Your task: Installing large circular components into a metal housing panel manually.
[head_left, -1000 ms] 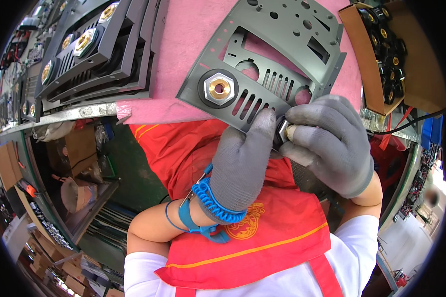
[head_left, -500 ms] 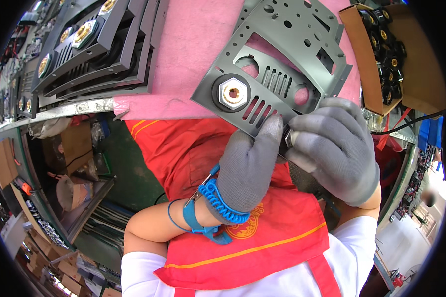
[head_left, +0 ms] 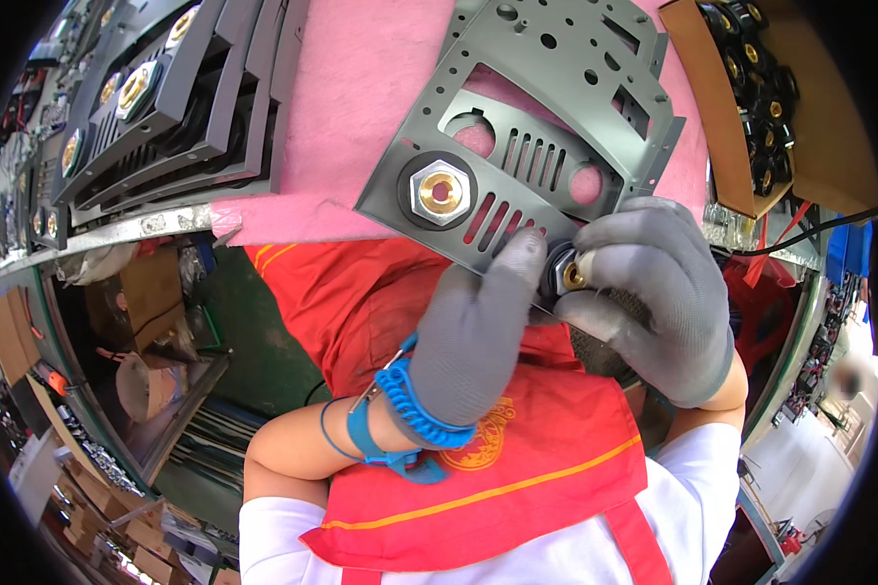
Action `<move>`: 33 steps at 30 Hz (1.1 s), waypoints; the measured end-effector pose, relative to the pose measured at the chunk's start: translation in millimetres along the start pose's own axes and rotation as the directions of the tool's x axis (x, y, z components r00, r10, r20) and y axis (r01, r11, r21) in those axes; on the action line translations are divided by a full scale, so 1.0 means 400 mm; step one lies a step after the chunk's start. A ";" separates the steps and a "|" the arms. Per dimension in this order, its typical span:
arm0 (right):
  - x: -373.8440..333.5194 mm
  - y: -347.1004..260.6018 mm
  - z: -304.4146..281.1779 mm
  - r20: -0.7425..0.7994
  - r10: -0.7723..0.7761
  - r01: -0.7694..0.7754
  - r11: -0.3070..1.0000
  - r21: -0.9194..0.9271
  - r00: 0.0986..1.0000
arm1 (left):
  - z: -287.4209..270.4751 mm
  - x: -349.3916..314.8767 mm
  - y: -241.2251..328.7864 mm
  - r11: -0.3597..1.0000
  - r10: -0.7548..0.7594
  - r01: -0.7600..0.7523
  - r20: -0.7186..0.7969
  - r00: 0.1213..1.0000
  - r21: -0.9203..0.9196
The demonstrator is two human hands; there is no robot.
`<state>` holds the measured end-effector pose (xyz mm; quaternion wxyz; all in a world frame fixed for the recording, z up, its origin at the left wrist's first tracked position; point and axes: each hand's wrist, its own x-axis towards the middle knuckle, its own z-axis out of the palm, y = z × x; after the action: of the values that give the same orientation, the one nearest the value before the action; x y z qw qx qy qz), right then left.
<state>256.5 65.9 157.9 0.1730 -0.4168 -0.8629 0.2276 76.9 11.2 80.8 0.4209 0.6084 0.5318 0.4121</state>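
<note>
A grey sheet-metal panel (head_left: 390, 190) with slots and round holes lies tilted, its near edge past the table's front. My left hand (head_left: 483, 317) grips that near edge, its thumb resting on top by the slots; its other fingers are hidden underneath. Left of the slots sits a brass-centred fitting with a large silver hex nut (head_left: 441, 193). Right of the slots, a second fitting with a black ring and brass centre (head_left: 575, 276) stands in the panel. My right hand (head_left: 658, 292) curls around this fitting, index finger and thumb at its sides.
Stacked grey panels (head_left: 190, 127) with similar fittings stand at the left of the pink-covered table (head_left: 346, 107). An open cardboard box (head_left: 829, 171) of black fittings with brass centres is at the right. A black cable (head_left: 810, 237) runs beside the box.
The panel and my left hand have shifted slightly left. My right fingers have loosened around the fitting, and its brass centre now shows.
</note>
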 end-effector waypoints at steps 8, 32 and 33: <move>0.010 0.047 0.020 0.036 -0.183 0.089 0.627 0.774 0.982 | -0.057 0.001 0.000 0.862 -0.230 0.330 0.283 0.931 -0.384; -0.022 0.075 -0.059 0.152 -0.342 0.293 0.917 0.272 0.927 | -0.076 0.067 0.095 0.168 -0.567 0.733 0.543 0.619 -0.659; -0.009 0.052 -0.063 0.176 -0.276 0.224 0.937 0.266 0.945 | -0.086 0.056 0.076 0.170 -0.571 0.730 0.537 0.621 -0.662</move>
<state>284.2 80.7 167.5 0.1578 -0.2522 -0.8882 0.3502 55.4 33.5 121.4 0.8331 0.0665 0.4315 0.3395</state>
